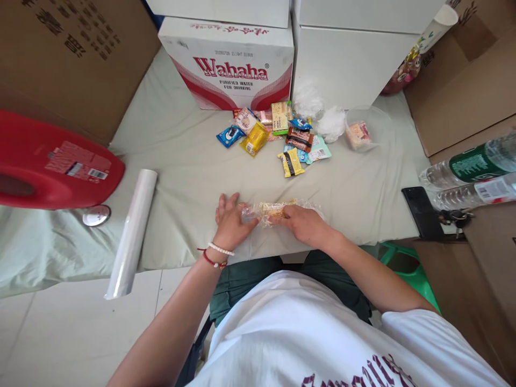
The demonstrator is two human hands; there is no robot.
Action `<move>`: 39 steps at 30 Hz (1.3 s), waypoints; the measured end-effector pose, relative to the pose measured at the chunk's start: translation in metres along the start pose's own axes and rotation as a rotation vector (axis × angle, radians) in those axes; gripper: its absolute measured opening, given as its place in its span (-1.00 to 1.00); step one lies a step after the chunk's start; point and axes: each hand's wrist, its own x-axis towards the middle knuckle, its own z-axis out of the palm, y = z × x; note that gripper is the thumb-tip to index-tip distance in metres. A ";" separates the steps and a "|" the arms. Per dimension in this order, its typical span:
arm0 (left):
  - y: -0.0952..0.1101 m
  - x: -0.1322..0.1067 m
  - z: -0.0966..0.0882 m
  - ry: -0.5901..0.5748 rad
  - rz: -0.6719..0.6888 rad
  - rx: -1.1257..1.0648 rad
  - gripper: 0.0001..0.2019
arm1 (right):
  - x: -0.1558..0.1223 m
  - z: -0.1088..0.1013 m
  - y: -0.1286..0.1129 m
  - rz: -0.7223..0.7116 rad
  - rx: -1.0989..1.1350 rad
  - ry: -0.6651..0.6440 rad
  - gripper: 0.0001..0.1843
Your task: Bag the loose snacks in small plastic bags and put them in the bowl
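A golden snack bar (pixel 274 209) lies lengthwise at the front of the cloth-covered table, wrapped in crinkled clear plastic film (pixel 250 213) that spreads past both of its ends. My left hand (pixel 234 221) is at the film's left end, with the film between thumb and forefinger and the other fingers spread. Over the bar's right half, my right hand (pixel 307 224) presses and grips it, hiding part of it. Behind my hands sits a pile of small packaged snacks, among them a yellow packet (pixel 255 138) and a yellow-and-black packet (pixel 291 163).
A roll of clear film (pixel 132 231) overhangs the front edge at left, near a red jug (pixel 60 161). A clear bowl (pixel 368 129) holds a packet beside crumpled white plastic (pixel 331 123). At right are a phone (pixel 423 212), keys (pixel 457 216) and bottles (pixel 475 164). A Wahaha carton (pixel 234 70) stands behind.
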 end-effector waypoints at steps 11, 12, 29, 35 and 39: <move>0.063 -0.043 0.031 0.110 0.275 -0.219 -0.56 | -0.008 0.025 0.008 -0.017 0.274 0.220 -0.65; 0.065 -0.045 0.036 0.101 0.337 -0.158 -0.54 | -0.013 0.026 0.009 -0.048 0.307 0.252 -0.66; 0.057 -0.058 0.067 0.036 0.432 0.409 -0.38 | -0.039 0.046 0.047 0.660 0.343 0.748 -0.57; 0.060 -0.059 0.065 -0.033 0.407 0.487 -0.40 | -0.052 0.027 0.039 0.563 0.747 0.713 -0.77; 0.067 -0.058 0.064 -0.073 0.376 0.518 -0.38 | -0.036 0.000 0.023 0.552 0.961 0.643 -0.71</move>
